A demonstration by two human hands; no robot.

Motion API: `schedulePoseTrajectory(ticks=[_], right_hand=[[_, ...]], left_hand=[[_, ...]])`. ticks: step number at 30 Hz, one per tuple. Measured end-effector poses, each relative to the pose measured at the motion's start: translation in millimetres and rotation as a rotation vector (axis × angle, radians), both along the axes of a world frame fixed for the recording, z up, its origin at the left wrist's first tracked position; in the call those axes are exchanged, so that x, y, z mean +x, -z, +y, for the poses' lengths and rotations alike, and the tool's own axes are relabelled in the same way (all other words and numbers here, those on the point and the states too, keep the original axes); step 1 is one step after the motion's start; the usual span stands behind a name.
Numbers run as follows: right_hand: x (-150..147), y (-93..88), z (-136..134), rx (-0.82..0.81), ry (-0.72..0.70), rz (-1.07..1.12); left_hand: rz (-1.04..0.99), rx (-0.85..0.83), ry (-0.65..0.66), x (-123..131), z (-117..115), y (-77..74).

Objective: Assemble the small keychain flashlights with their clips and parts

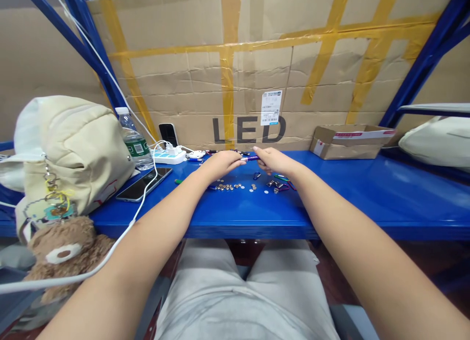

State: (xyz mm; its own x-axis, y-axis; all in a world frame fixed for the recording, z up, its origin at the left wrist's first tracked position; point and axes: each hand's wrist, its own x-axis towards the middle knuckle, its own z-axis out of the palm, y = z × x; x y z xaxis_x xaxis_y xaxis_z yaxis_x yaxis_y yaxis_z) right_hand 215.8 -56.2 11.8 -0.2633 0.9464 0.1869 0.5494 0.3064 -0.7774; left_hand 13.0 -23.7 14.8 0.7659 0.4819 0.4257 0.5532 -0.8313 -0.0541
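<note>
Over the middle of the blue table, both hands meet on a slim purple tube (251,158) with a pale, shiny end on the left; I cannot tell whether it is a pen or a small torch. My left hand (223,164) has its fingers closed at the pale end. At the purple end, my right hand (270,159) is closed with its thumb on top. Small round silver discs (228,187), like coins or button cells, lie scattered below the hands. Several small carabiners (279,184) in different colours lie below my right hand.
On the left are a cream backpack (73,149), a teddy bear (69,247), a water bottle (135,141), a phone (145,184) and a white power strip (169,156). A white cable (132,222) crosses my left arm. An open cardboard box (347,146) stands back right.
</note>
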Motion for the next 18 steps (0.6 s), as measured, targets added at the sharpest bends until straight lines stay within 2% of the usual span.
schedulePoseTrajectory(ticks=[5,8,12,15,18], right_hand=[[-2,0.1,0,0.029,0.056,-0.025],[-4,-1.2,0,0.165,0.121,-0.052],[-5,-2.4,-2,0.329,0.069,-0.117],[-5,-1.8,-3,0.323,0.029,-0.105],[-4,-0.7,-4,0.231,0.024,-0.065]], left_hand=[[-0.070,-0.054,0.042,0,0,1.0],[-0.149,-0.142,0.054,-3,2,1.0],[-0.229,-0.221,0.046,-9,7,0.5],[-0.195,-0.164,0.043,-10,8,-0.6],[-0.110,-0.067,0.016,-9,7,-1.4]])
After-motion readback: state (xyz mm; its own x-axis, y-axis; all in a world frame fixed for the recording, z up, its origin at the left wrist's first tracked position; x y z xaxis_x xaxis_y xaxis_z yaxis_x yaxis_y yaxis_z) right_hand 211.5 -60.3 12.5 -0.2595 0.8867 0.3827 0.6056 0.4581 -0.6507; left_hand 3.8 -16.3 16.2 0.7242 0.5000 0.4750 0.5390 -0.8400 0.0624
